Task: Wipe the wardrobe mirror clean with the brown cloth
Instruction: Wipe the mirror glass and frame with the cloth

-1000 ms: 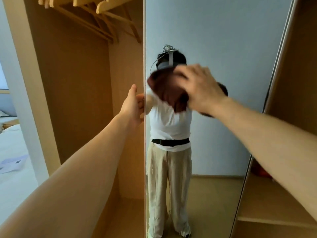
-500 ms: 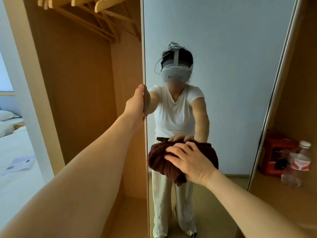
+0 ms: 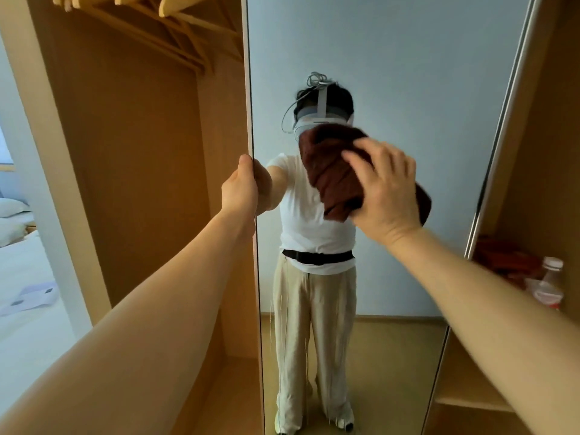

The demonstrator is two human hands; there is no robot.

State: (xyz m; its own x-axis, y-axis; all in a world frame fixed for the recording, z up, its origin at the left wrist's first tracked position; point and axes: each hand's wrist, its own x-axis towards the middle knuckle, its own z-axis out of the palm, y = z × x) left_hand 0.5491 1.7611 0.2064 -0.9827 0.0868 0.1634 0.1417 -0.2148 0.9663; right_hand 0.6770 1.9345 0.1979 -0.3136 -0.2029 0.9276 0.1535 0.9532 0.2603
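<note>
Right hand lay palm-forward on the brown cloth, fingers spread and slightly curled over the bunched fabric, pressing it flat against the wardrobe mirror. The cloth sat at about the mirror's mid-width, in its upper half, covering the reflected face; a fold stuck out left of and below the hand, and a smaller part showed past the hand's right side.

Left hand was closed around the mirror door's left edge, thumb side up; the fingers wrapped behind the edge and appeared only as a reflection. Both forearms were bare and extended.

The mirror showed a standing person in a white t-shirt, black belt and beige trousers, wearing a head-mounted device with cables on top, against a pale blue wall.

Left of the door, the open wardrobe compartment was light wood, with several wooden hangers on a rail at the top. Further left, part of a bed with white linen, pillows and a sheet of paper lying on it.

Right of the mirror, a wooden shelf section held a plastic bottle with a white cap and red label, just beside a red object too blurred to identify.
</note>
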